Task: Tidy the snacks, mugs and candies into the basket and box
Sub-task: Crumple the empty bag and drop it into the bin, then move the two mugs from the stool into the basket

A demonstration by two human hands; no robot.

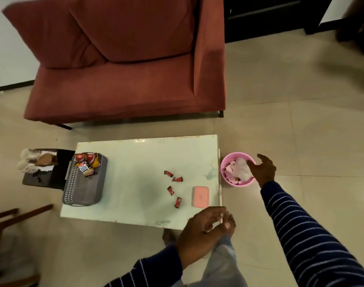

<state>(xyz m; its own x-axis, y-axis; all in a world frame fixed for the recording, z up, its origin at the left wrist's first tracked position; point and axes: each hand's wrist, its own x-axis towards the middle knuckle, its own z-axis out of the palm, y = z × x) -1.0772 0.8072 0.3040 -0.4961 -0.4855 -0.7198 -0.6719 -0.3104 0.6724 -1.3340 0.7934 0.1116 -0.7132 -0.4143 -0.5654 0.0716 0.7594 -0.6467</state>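
Four red-wrapped candies (174,186) lie loose on the right half of the white tabletop (135,172), scattered just left of a flat pink box (200,197) whose lid looks closed. At the tabletop's left end a grey basket (83,187) already holds a heap of snack packets (86,163) in its far end. No mugs can be made out on the tabletop.

The right hand (263,169) reaches over a pink bin (238,168) on the floor just off the tabletop's right edge, its fingers spread and relaxed, resting on or just above crumpled white paper (242,167) inside; whether they actually grip the paper I cannot tell. The left hand (199,230) hangs near the tabletop's near right corner, fingers loosely curled; something pale shows between them, too blurred to say whether it is held.

The snacks seem sorted, so the candies appear to be the step remaining. The next move likely calls for bringing a hand back to the pink box, opening it, then pinching up each small wrapper singly.

Beyond the tabletop stands a red sofa (123,69); a dark side stand (46,172) sits left of the basket.
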